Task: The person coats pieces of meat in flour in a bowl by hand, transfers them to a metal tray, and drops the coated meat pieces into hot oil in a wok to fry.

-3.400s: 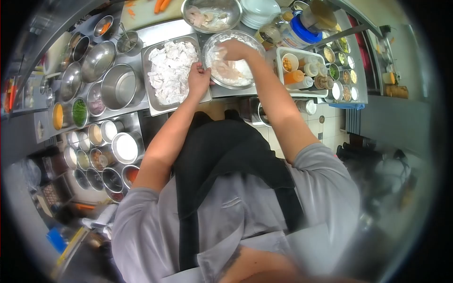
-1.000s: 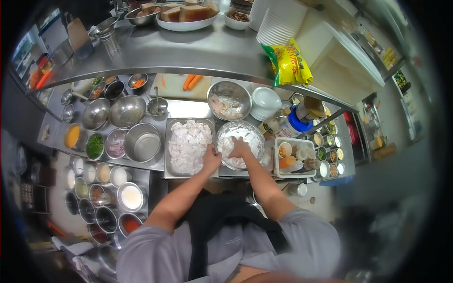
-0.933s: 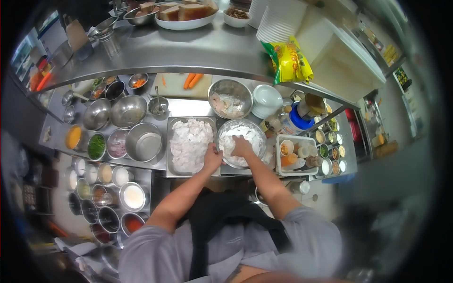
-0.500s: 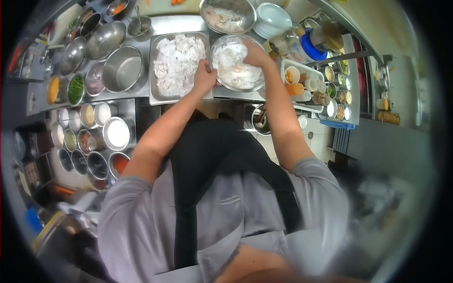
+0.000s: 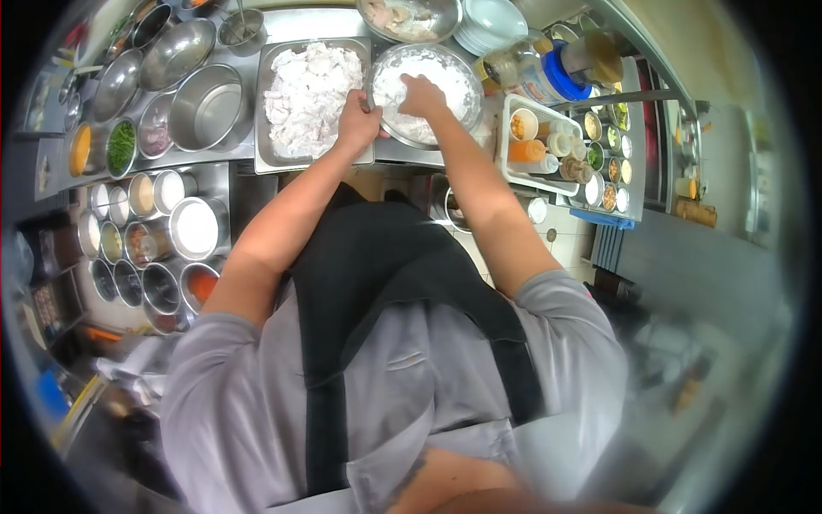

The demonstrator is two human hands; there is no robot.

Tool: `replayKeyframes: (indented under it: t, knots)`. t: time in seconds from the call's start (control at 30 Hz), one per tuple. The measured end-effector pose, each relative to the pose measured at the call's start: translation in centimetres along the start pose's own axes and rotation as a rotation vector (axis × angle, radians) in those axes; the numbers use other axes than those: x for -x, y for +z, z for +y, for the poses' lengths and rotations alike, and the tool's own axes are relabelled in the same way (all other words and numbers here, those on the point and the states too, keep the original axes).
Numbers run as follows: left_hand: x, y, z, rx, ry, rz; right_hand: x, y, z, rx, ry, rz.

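Note:
A metal bowl (image 5: 469,125) with white flour (image 5: 437,73) in it stands on the counter in front of me. My left hand (image 5: 358,122) is closed on the bowl's left rim. Inside the bowl is my right hand (image 5: 424,97), palm down, thumb and fingers apart, fingertips against the flour. Whether anything lies under those fingertips is hidden. Left of the bowl, close to my left hand, a rectangular steel tray (image 5: 267,158) bears a heap of flour-coated pieces (image 5: 312,98).
Behind the bowl are another metal bowl (image 5: 366,21) with pale pieces and stacked plates (image 5: 490,26). At right stand a white bin (image 5: 507,171) of sauce bottles and a blue-lidded jar (image 5: 565,79). A deep pot (image 5: 210,107) and several ingredient containers stand at left.
My right hand has moved left across the bowl, from its right side toward the middle. My left hand stays at the rim. The whole view has shifted slightly.

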State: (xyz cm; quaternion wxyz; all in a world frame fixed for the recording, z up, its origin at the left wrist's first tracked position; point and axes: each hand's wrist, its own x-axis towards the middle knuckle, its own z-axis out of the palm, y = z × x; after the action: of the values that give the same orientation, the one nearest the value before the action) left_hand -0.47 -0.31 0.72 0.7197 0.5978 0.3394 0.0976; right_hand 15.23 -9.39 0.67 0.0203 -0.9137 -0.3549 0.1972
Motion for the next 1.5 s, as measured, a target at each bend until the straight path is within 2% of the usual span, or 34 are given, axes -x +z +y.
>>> replayKeyframes:
  t: [0.13,0.23,0.37,0.43,0.47,0.6,0.67,0.7,0.77,0.83,0.9,0.93,1.0,1.1,1.13,1.17,1.23,1.27,1.3,1.37,1.43,1.5]
  knots:
    - [0.0,0.0,0.2,0.083,-0.042,-0.021,-0.2,-1.4,2.2,0.044,-0.006,0.164]
    - [0.2,0.0,0.0,0.044,-0.039,-0.012,0.0,-4.5,4.1,-0.052,-0.304,0.080]
    - [-0.1,0.3,0.1,0.027,0.002,-0.022,1.3,-7.2,4.3,-0.133,-0.275,0.104]
    - [0.4,0.2,0.6,0.033,-0.005,-0.003,1.8,-7.7,4.0,-0.050,-0.191,0.138]
    - [0.5,0.2,0.8,0.016,-0.029,-0.004,1.9,-8.1,4.0,-0.096,-0.147,0.085]
    - [0.1,0.0,0.2,0.040,-0.022,-0.045,2.7,-8.3,4.6,-0.237,-0.136,0.105]
    - [0.3,0.0,0.9,0.029,-0.036,-0.034,3.2,-8.9,5.0,-0.265,-0.175,-0.130]
    - [0.3,0.0,0.9,0.023,-0.033,-0.035,3.2,-8.3,5.3,-0.270,-0.176,-0.125]
    - [0.1,0.0,0.5,0.026,-0.031,-0.027,2.8,-4.5,6.4,-0.069,-0.206,-0.198]
    - [-0.1,0.0,0.1,0.021,-0.010,-0.023,2.1,0.7,5.8,-0.035,-0.101,-0.253]
    - [-0.2,0.1,0.2,0.022,0.009,-0.024,3.0,1.1,4.4,-0.032,0.025,-0.102]
    - [-0.4,0.0,0.4,0.018,0.009,-0.021,2.1,1.2,5.0,-0.033,0.026,-0.095]
    - [-0.1,-0.2,0.2,0.001,-0.003,-0.026,1.2,1.5,5.7,-0.094,-0.130,0.030]
    - [-0.6,-0.3,0.5,-0.008,0.004,-0.048,0.4,-0.5,6.1,-0.169,-0.158,0.181]
    - [-0.6,-0.2,0.3,0.005,-0.001,-0.044,1.1,-3.2,5.2,-0.237,-0.123,-0.002]
    - [-0.6,-0.1,0.3,0.019,-0.007,-0.039,1.1,-4.1,4.8,-0.245,-0.123,0.002]
    - [-0.6,-0.1,0.4,0.004,-0.006,-0.033,1.0,-4.7,3.8,-0.139,-0.274,-0.138]
    - [-0.6,0.0,0.4,-0.001,-0.007,-0.027,1.0,-4.6,2.8,-0.074,-0.255,-0.187]
    - [-0.6,0.0,0.5,-0.009,-0.005,-0.033,1.3,-3.9,1.7,-0.082,-0.251,-0.181]
    - [-0.7,-0.1,0.6,0.010,-0.017,-0.050,2.4,-2.0,-0.1,0.116,-0.241,-0.051]
    - [-0.9,0.0,0.5,0.013,-0.026,-0.044,2.4,-2.5,0.0,0.092,-0.224,-0.008]
    - [-0.7,0.0,0.6,0.014,-0.038,-0.037,1.8,-3.1,0.5,0.092,-0.245,-0.147]
